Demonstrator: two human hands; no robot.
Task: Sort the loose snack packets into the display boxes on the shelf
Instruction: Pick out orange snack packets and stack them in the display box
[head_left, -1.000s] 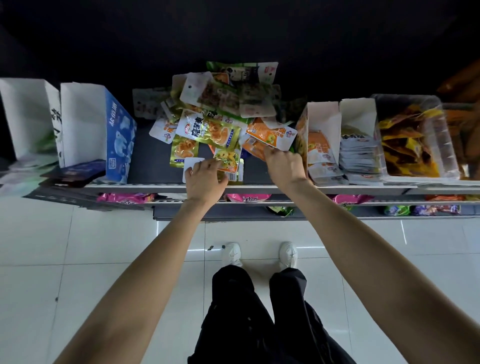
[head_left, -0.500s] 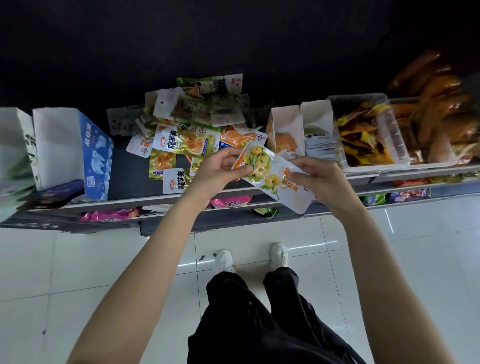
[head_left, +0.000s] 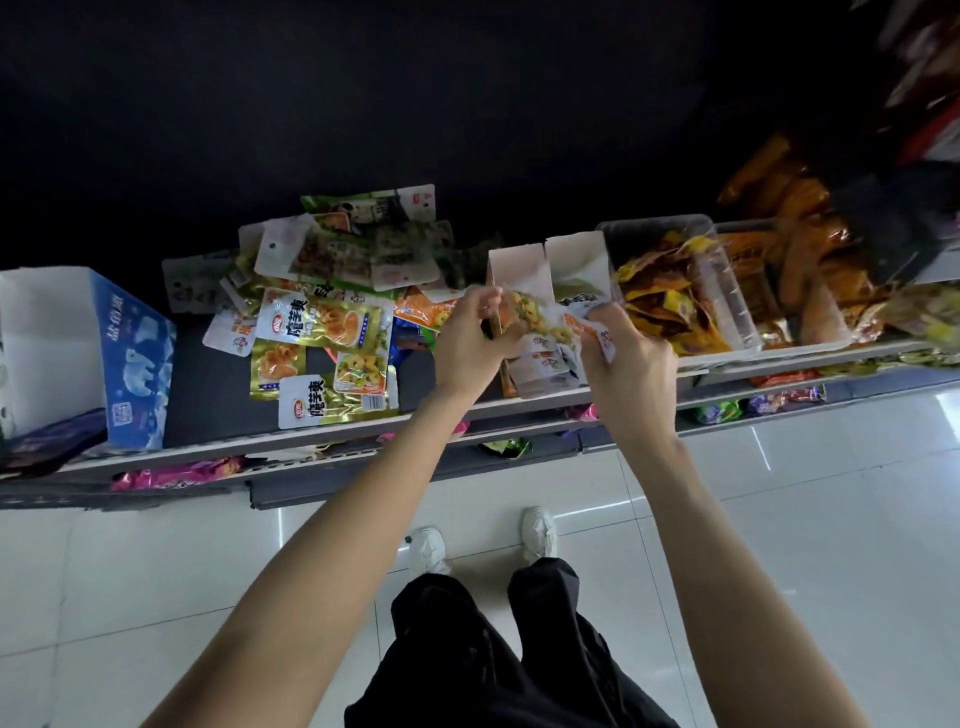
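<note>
1. Nearest the camera, black trousers (head_left: 498, 654) and two white shoes (head_left: 539, 527) stand on a pale tiled floor (head_left: 156, 571), just short of the shelf's front edge (head_left: 322, 449).
2. Both forearms reach forward and up over that edge. The left hand (head_left: 465, 345) pinches the left end of a white and orange snack packet (head_left: 540, 319), fingers curled; the right hand (head_left: 631, 364) grips its right end, knuckles toward the camera.
3. The packet hangs between the hands, directly over the left white display box (head_left: 519, 275), which holds a stack of like packets (head_left: 543, 366) at its front.
4. A second white display box (head_left: 576, 260) stands touching it on the right, then a clear bin (head_left: 727, 291) of yellow wrappers.
5. Left of the hands, loose packets (head_left: 322, 312) lie heaped on the dark shelf; bare shelf shows between the heap and a blue carton (head_left: 137, 358) printed with polar bears.
6. The gold packets carry large Chinese characters, but they are too small to read surely.
</note>
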